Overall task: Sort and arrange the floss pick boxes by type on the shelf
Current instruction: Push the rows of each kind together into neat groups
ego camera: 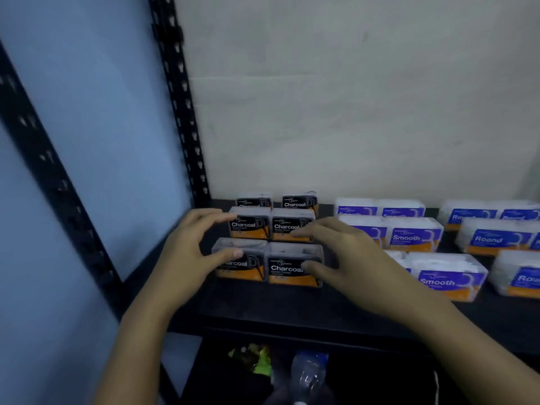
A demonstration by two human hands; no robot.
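Several Charcoal boxes, black and orange, stand in rows of two at the left of the black shelf. My left hand flanks them on the left: its thumb touches the front-left box and its fingers reach the middle-left box. From the right, my right hand lays fingertips on the middle-right box and its thumb on the front-right box. Neither hand grips a box. Blue Smooth boxes stand in the middle, and blue Round boxes at the right.
A black perforated upright rises at the shelf's back-left corner, against a pale wall. Bare shelf runs in front of the boxes. Below the shelf lie a clear plastic bottle and a green wrapper.
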